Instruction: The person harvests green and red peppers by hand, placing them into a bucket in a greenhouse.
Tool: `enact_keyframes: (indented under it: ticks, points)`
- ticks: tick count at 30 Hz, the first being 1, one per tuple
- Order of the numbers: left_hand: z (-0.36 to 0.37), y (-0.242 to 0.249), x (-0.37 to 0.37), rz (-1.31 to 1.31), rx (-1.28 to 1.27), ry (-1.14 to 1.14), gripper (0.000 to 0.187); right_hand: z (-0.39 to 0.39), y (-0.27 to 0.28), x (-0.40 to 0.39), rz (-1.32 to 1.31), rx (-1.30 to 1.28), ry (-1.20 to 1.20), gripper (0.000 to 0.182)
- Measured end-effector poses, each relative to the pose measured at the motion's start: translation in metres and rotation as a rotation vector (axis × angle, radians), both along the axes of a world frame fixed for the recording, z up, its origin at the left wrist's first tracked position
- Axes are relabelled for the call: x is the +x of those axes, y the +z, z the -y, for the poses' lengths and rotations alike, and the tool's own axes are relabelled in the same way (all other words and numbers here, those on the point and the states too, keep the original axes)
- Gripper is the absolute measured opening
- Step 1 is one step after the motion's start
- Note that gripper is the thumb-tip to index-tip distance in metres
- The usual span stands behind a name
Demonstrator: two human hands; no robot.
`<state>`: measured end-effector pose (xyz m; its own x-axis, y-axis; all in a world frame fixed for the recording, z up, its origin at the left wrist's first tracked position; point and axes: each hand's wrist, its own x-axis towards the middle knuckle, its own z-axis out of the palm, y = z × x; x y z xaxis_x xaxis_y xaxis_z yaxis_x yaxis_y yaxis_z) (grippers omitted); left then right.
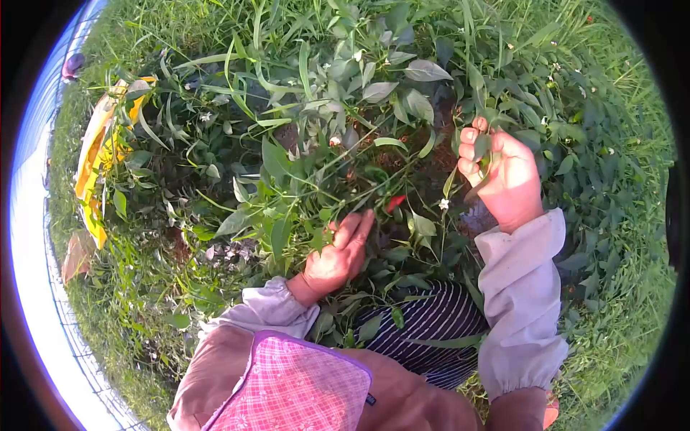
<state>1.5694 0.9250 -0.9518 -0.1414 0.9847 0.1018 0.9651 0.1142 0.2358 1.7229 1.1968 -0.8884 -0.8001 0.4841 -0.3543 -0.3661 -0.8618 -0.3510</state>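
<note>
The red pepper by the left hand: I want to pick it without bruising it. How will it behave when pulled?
The red pepper looks small and thin, so probably light. It hangs among slender stems, which would likely bend and sway rather than resist. The left hand is in the leaves just beside it, so steadying the stem seems wise.

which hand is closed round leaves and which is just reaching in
The right hand is fisted around green leaves; the left hand reaches flat-fingered into the plants beside the red chili.

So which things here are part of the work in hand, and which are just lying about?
In hand:
left hand among the plant stems
right hand closed on green leaves
red pepper

Lying about:
yellow bag
surrounding grass
</note>
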Motion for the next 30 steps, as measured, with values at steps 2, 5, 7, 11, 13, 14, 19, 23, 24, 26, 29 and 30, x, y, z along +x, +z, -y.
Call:
enact_keyframes:
  ticks: [2,5,7,11,13,14,19,23,24,26,29,30]
  points:
    - [0.002,-0.001,-0.002,0.021,0.005,0.001,0.067,0.0,-0.004,0.005,0.103,0.073,-0.085,0.018]
    - [0.002,-0.001,-0.003,0.163,0.067,-0.006,0.069,0.034,-0.001,0.002,0.365,0.292,0.073,0.021]
    - [-0.003,0.004,-0.002,0.393,0.159,0.042,0.074,0.069,-0.005,0.004,0.563,0.634,0.429,0.025]
    - [-0.001,0.012,-0.002,0.493,0.135,-0.04,0.088,0.138,-0.011,-0.016,0.796,1.413,0.548,0.032]
    - [-0.002,0.015,-0.003,0.431,0.061,-0.02,0.082,0.144,-0.026,-0.025,0.829,1.474,0.517,0.037]
    - [-0.001,0.018,-0.004,0.43,-0.015,0.015,0.075,0.143,-0.029,-0.024,0.828,1.476,0.516,0.037]
    - [0.008,0.0,-0.005,0.533,0.035,-0.073,0.043,0.138,-0.029,-0.019,0.735,1.143,0.479,0.044]
    - [0.004,-0.018,-0.007,0.478,0.123,-0.135,0.022,0.131,-0.023,-0.01,0.581,0.843,0.565,0.044]
    - [0.006,-0.023,-0.007,0.475,0.153,-0.117,0.019,0.126,-0.008,-0.01,0.492,0.607,0.673,0.044]
    - [0.01,-0.027,-0.007,0.465,0.154,-0.103,0.016,0.108,0.024,-0.012,0.379,0.366,0.583,0.039]
    - [0.011,-0.017,-0.002,0.298,0.075,-0.206,0.014,0.073,-0.013,-0.018,0.474,0.927,0.255,0.024]
    - [0.011,-0.019,-0.001,0.301,0.077,-0.207,0.014,0.058,-0.023,-0.025,0.539,1.25,0.23,0.022]
